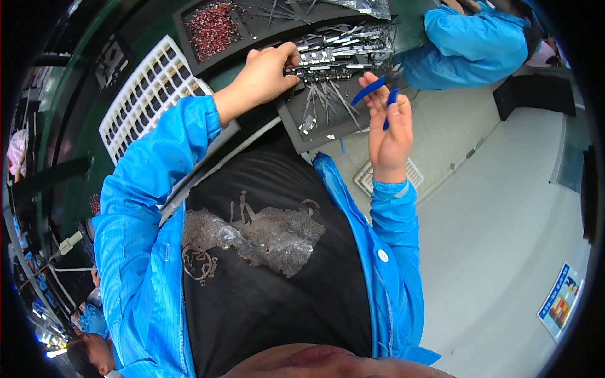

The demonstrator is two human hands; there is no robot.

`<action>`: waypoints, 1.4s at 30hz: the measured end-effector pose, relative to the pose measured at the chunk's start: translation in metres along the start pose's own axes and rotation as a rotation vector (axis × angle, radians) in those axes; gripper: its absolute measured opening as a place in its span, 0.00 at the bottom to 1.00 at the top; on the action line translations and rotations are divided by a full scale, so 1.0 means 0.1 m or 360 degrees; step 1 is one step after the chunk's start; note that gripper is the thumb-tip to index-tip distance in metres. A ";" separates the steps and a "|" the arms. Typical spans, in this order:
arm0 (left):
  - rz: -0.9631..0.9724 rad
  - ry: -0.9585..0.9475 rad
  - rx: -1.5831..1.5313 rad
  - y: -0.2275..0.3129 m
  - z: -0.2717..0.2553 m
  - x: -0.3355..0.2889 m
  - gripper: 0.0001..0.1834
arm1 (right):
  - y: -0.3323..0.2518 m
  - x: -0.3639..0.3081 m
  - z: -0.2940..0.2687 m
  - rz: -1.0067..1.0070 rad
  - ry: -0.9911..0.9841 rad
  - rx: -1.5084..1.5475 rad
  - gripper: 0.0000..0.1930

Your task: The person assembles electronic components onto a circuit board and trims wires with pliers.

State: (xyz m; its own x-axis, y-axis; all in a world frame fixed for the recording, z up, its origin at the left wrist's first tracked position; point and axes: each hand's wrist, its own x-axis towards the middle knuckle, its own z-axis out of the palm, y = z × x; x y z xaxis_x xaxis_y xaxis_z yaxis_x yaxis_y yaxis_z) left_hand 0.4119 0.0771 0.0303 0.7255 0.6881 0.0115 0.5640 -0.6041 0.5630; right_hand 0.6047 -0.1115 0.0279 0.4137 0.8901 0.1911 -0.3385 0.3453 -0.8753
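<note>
My left hand [268, 72] is closed at the left end of a strip of small circuit boards [321, 58], thumb and forefinger gripping its edge. White and dark wire leads stick out from the boards, and several thin leads [326, 97] hang below over a dark tray. My right hand [389, 135] holds a pair of cutters [373, 90] with blue handles. The handles are spread apart, and the dark metal jaws point up and to the right, close to the right end of the boards.
A dark tray [179, 25] holds a heap of small red parts [217, 31]. Left of my left hand lies a white slotted tray [148, 94]. A co-worker in a blue jacket [479, 44] sits at the upper right. A white grate [413, 173] lies on the floor.
</note>
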 end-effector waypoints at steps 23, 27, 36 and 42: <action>0.0262 -0.0025 -0.1239 0.37 -1.25 -0.53 0.08 | -0.52 0.10 0.87 0.0234 -0.0399 -0.0892 0.19; 0.0224 -0.0030 -0.1298 0.36 -1.10 -0.42 0.10 | -0.40 0.09 1.01 0.0220 -0.0409 -0.0915 0.11; -0.0284 0.0102 -0.2150 0.46 -0.37 -0.73 0.20 | -0.18 0.06 0.96 0.0192 -0.0003 -0.0601 0.08; -0.0466 0.0217 -0.2116 0.53 -0.29 -0.65 0.06 | -0.20 -0.07 0.79 0.0016 -0.0018 -0.1008 0.16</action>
State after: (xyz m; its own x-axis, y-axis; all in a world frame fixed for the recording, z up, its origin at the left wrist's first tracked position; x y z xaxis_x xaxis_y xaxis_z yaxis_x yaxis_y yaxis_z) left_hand 0.3829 0.0121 0.0831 0.5586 0.8032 -0.2073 -0.1679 0.3542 0.9200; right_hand 0.5416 -0.1009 0.0789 0.4028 0.8968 0.1833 0.2252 0.0970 -0.9695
